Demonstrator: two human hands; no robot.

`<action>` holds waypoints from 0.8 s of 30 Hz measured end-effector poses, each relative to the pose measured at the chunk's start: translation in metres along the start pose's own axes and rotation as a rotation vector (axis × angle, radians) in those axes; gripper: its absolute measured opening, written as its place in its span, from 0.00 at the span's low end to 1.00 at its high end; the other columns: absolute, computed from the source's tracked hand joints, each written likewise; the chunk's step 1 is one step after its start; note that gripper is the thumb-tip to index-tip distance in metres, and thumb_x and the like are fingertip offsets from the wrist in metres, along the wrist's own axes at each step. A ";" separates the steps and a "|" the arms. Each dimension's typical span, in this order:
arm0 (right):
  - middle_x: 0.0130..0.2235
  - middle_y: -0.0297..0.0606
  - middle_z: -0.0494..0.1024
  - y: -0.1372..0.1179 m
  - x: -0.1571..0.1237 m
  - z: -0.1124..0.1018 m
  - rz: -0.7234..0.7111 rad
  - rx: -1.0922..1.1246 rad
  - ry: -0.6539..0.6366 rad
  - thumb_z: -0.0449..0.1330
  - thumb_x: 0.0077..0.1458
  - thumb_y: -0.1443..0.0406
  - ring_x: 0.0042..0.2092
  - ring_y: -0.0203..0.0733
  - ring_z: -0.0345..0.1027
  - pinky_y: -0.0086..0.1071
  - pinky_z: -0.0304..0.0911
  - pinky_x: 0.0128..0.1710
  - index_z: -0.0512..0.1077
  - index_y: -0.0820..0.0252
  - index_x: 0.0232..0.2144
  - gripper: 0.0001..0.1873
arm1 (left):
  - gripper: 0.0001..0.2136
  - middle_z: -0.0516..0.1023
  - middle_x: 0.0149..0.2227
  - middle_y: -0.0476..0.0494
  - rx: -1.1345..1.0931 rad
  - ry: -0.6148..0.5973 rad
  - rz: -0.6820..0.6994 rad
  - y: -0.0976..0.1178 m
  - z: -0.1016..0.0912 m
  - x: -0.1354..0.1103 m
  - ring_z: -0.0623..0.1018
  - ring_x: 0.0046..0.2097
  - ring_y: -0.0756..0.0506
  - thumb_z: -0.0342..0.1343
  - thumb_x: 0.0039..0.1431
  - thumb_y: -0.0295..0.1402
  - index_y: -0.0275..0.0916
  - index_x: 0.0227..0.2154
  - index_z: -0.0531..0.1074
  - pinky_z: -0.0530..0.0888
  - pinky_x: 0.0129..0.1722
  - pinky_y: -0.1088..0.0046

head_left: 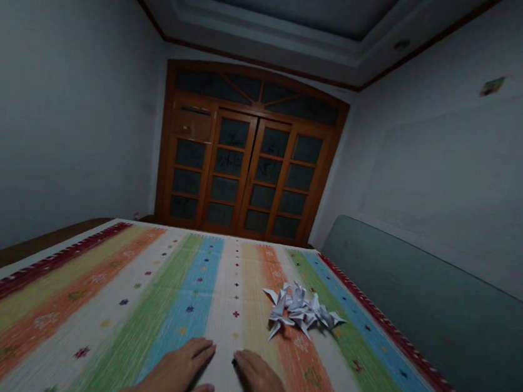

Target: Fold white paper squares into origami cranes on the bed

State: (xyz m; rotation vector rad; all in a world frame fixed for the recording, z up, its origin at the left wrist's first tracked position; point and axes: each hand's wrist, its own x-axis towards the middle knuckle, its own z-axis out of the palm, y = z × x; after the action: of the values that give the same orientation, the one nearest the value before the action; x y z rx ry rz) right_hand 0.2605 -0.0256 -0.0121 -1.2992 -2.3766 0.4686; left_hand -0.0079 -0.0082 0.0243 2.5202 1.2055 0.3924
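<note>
The folded white paper pieces (298, 308), heaped right of centre in the frame's lower half, are presumably light, crisp and easily crushed, best gripped at the thicker folds; left hand (178, 372) and right hand (263, 385), bottom centre, lie loosely extended, visibly holding nothing.

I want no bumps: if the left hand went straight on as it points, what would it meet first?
Probably the right hand, though depth is unclear and the left hand might pass toward the folded paper.
</note>
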 end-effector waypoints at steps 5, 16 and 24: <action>0.72 0.48 0.49 0.006 0.000 0.015 -0.010 -0.054 -0.112 0.58 0.64 0.55 0.72 0.57 0.46 0.49 0.49 0.71 0.52 0.63 0.71 0.39 | 0.35 0.50 0.73 0.35 -0.022 -0.096 -0.054 -0.002 0.010 -0.013 0.55 0.72 0.32 0.52 0.68 0.47 0.41 0.72 0.51 0.57 0.69 0.48; 0.73 0.45 0.41 -0.018 -0.005 0.005 0.005 -0.083 -0.136 0.54 0.66 0.55 0.74 0.54 0.37 0.50 0.42 0.73 0.46 0.65 0.72 0.40 | 0.36 0.43 0.74 0.35 0.066 -0.038 -0.098 0.008 0.022 -0.018 0.49 0.74 0.33 0.50 0.68 0.45 0.36 0.73 0.46 0.52 0.70 0.46; 0.74 0.45 0.42 -0.025 -0.003 -0.001 0.027 -0.115 -0.148 0.51 0.68 0.53 0.74 0.53 0.37 0.49 0.40 0.73 0.46 0.67 0.72 0.39 | 0.36 0.44 0.74 0.32 0.060 -0.065 -0.086 0.016 0.012 -0.015 0.48 0.74 0.34 0.49 0.69 0.46 0.33 0.72 0.46 0.51 0.71 0.49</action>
State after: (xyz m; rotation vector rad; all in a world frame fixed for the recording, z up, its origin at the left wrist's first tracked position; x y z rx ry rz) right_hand 0.2446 -0.0408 0.0001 -1.3925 -2.5438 0.4562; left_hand -0.0008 -0.0316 0.0180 2.4996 1.3138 0.2544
